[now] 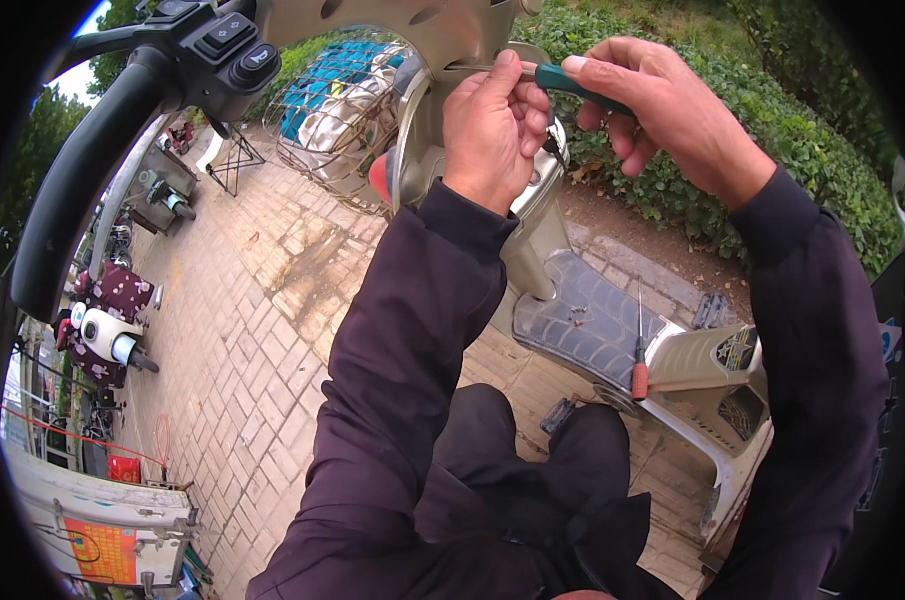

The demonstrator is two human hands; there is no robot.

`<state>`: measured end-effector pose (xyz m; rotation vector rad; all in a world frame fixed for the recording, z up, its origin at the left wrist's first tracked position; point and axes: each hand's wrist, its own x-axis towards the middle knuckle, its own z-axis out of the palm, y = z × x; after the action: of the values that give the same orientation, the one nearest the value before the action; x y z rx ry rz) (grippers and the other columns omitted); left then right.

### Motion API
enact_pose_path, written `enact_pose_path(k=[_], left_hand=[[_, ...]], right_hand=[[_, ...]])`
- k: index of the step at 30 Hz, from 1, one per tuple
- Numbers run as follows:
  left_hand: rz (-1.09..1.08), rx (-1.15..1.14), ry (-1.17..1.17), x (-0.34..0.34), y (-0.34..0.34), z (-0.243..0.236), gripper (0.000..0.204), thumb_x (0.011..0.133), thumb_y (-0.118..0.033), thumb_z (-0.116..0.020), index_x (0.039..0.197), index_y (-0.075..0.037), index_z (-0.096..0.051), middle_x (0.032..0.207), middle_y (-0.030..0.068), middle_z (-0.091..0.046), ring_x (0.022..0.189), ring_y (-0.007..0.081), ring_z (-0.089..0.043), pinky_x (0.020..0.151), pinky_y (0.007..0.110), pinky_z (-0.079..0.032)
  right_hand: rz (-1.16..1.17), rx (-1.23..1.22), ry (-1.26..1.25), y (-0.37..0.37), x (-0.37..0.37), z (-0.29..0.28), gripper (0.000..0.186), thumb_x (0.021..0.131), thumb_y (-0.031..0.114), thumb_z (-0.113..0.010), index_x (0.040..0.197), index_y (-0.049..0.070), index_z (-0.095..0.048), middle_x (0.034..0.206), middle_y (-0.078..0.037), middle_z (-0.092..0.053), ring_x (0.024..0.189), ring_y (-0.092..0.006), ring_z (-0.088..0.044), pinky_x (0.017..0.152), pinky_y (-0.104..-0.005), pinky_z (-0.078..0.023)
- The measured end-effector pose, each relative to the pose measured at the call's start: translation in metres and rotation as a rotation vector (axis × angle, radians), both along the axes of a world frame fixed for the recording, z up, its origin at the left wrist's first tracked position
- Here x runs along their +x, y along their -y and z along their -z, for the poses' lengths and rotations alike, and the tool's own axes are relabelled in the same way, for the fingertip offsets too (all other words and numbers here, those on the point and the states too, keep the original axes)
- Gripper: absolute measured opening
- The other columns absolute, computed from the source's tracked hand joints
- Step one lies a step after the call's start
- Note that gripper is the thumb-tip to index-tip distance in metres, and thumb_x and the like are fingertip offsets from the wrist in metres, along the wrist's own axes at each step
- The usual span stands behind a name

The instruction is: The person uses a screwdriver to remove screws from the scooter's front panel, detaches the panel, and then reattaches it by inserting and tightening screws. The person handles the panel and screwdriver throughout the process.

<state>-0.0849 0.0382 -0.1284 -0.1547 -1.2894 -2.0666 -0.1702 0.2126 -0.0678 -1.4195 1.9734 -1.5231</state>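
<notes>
At the top centre, my right hand (672, 115) holds a screwdriver by its dark green handle (584, 88), thumb laid along it and the other fingers loosely curled. The metal shaft points left at the beige front panel (472, 25) of a scooter, under the handlebar. My left hand (487, 135) is closed, thumb and fingers around the shaft close to the panel. Its thumb hides part of the shaft, and I cannot make out the tip or any screw. A second screwdriver with a red handle (640, 378) lies across the edge of the scooter's grey footboard (582, 335).
The black handlebar grip (87, 190) and its switches (222, 50) reach in at upper left. A wire basket (322, 130) with cloth-like things sits ahead. Small screws (578, 318) lie on the footboard. Hedge (612, 200) borders the right; parked scooters (112, 335) stand left on paving.
</notes>
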Motion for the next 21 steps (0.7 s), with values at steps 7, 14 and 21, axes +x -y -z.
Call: enact_pose_path(k=[7, 14, 21], left_hand=[[0.125, -0.004, -0.018, 0.004, 0.011, 0.004, 0.031, 0.109, -0.031, -0.056, 0.101, -0.002, -0.062, 0.072, 0.0053, -0.064, 0.052, 0.0113, -0.055, 0.041, 0.023, -0.04], [0.1, -0.049, -0.004, 0.007, 0.008, 0.006, 0.03, 0.11, -0.031, -0.055, 0.101, -0.004, -0.064, 0.075, 0.0018, -0.06, 0.055, 0.0093, -0.05, 0.042, 0.022, -0.035], [0.201, -0.007, -0.056, 0.005, 0.016, 0.007, 0.028, 0.11, -0.028, -0.053, 0.107, -0.002, -0.064, 0.074, 0.0008, -0.056, 0.055, 0.0084, -0.047, 0.041, 0.022, -0.035]], right_hand=[[-0.147, 0.169, 0.287, 0.001, -0.019, -0.002, 0.033, 0.104, 0.034, -0.061, 0.111, 0.002, -0.067, 0.072, -0.004, -0.064, 0.042, -0.009, -0.049, 0.038, -0.0244, -0.041], [0.353, -0.186, -1.533, 0.01, -0.003, 0.019, 0.033, 0.091, 0.027, -0.073, 0.116, 0.008, -0.068, 0.076, -0.01, -0.065, 0.072, -0.0276, -0.068, 0.059, -0.0387, -0.052], [-0.067, 0.094, 0.194, -0.003, -0.007, -0.003, 0.053, 0.105, 0.054, -0.053, 0.094, 0.002, -0.064, 0.061, 0.001, -0.056, 0.042, -0.0037, -0.046, 0.033, -0.0229, -0.032]])
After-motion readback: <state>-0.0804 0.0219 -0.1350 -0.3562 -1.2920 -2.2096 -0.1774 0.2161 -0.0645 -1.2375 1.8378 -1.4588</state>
